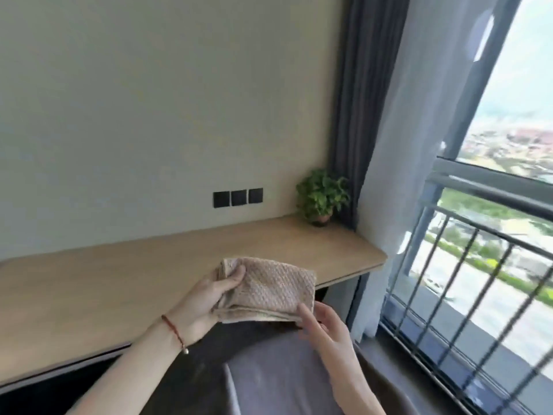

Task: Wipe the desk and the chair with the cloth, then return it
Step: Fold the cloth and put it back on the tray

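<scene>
While the left hand (199, 304) grips one end of the folded cloth (269, 290), thumb on top and fingers curled under it, the right hand (326, 327) pinches the lower corner at the other end with its fingertips. So both hands are closed on the cloth, and it hangs in the air between them, just above the front edge of the tabletop (119, 283). The cloth is pinkish brown with a bumpy pattern. A thin red string with a small bead (175, 332) goes round the left wrist.

Below the hands is the chair (278, 378), soft and grey-brown, pushed close to the tabletop. Past the hands, at the far corner of the tabletop, stands a small green plant in a pot (321, 199). Three dark squares (238, 197) sit in a row on the wall, to the left of the plant. To the right of the hands hang grey curtains (383, 115), and past them is a window with a railing (478, 265).
</scene>
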A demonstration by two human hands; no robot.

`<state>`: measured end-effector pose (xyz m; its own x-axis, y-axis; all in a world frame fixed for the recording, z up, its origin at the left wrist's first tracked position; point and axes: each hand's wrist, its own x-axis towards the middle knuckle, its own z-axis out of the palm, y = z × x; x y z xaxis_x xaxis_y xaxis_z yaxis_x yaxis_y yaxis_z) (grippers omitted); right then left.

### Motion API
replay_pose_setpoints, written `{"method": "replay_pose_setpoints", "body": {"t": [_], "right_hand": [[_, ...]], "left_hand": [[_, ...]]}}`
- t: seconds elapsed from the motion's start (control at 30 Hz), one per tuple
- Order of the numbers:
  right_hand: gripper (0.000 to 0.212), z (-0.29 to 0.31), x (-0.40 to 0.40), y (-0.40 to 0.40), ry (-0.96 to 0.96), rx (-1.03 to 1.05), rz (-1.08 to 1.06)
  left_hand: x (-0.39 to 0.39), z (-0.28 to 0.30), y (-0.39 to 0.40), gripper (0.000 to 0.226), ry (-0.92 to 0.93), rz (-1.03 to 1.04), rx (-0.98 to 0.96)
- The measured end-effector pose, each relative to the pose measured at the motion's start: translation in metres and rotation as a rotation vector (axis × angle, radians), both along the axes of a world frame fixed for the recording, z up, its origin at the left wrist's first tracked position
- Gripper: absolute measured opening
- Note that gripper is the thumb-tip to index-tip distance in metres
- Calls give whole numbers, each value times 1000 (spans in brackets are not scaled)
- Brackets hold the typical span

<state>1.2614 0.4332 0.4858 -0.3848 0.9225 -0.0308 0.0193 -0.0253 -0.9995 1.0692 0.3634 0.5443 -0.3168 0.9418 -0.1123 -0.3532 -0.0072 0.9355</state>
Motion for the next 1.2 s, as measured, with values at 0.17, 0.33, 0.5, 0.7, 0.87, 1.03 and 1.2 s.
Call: {"method": "replay_pose_setpoints", "body": {"t": [0.17,0.33,0.5,0.7,0.87,1.03,1.2], "right_hand": [[34,35,-105,0,200,-35,263],[20,42,-213,0,149,128,214],[13,65,-326,-3,115,239,157],[9,86,-440,-10,-65,650,90],[9,101,-512,-13,18,1072,226],[18,124,-576,-20,187,693,710],[14,158,-647,-30,216,677,1132]], "left_hand": [[-90,8,-38,21,-37,199,42],[-187,-4,-73,19,-3,272,65],[-285,0,-99,26,31,253,67],[-376,7,-117,21,35,183,102],[-435,2,-119,49,-57,-39,175],[-483,-2,-105,62,-59,-51,193],[-547,3,-124,99,61,153,173]]}}
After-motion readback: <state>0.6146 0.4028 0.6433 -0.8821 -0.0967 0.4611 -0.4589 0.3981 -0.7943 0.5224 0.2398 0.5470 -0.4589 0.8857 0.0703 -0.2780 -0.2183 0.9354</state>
